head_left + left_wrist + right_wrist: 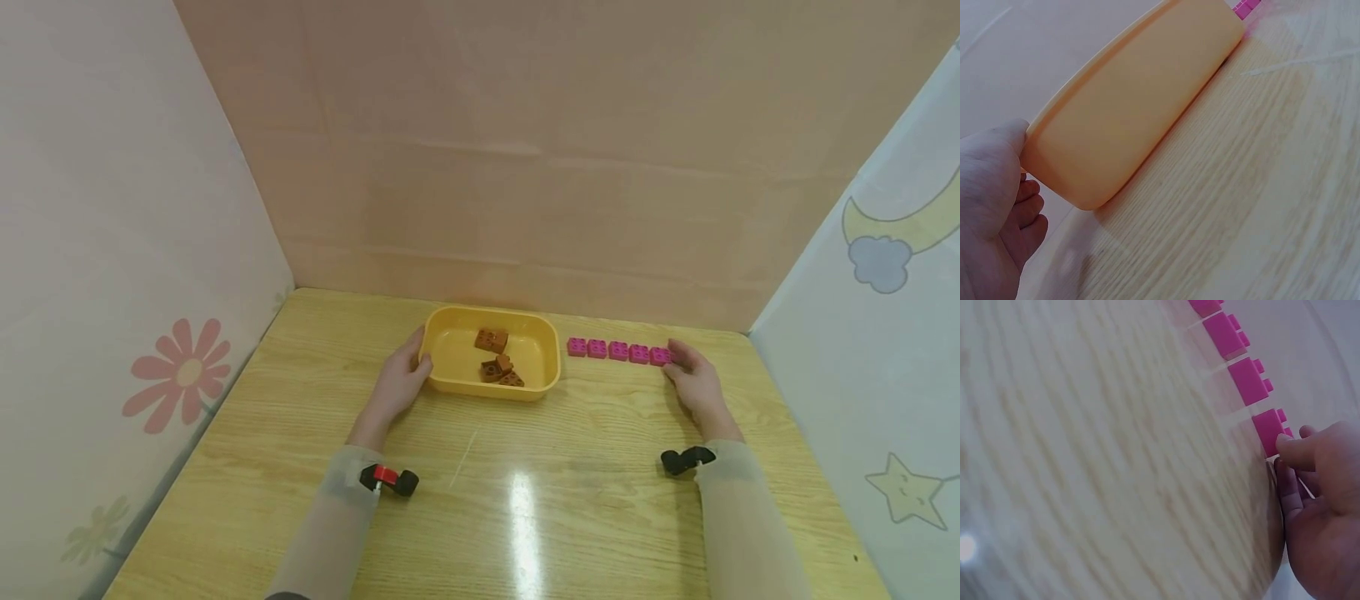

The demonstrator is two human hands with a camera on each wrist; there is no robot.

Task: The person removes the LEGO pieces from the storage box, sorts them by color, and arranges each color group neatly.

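Observation:
A yellow plastic tub (453, 357) stands toward the back of the table with several brown toy bricks (491, 340) lying in it. My left hand (401, 379) grips its left end, thumb at the rim; the left wrist view shows the tub's side wall (1141, 94) beside the fingers. To the right of the tub runs a row of several pink toy bricks (618, 350), studs up, with small gaps between them. At the row's right end, my right hand (697, 385) pinches the last pink brick (1266, 430) by thumb and fingers.
The wooden table (585, 500) reaches back to a tan wall covering (525, 167). White side panels with printed figures stand at left (112, 208) and right (847, 400). Each wrist carries a black strapped-on camera.

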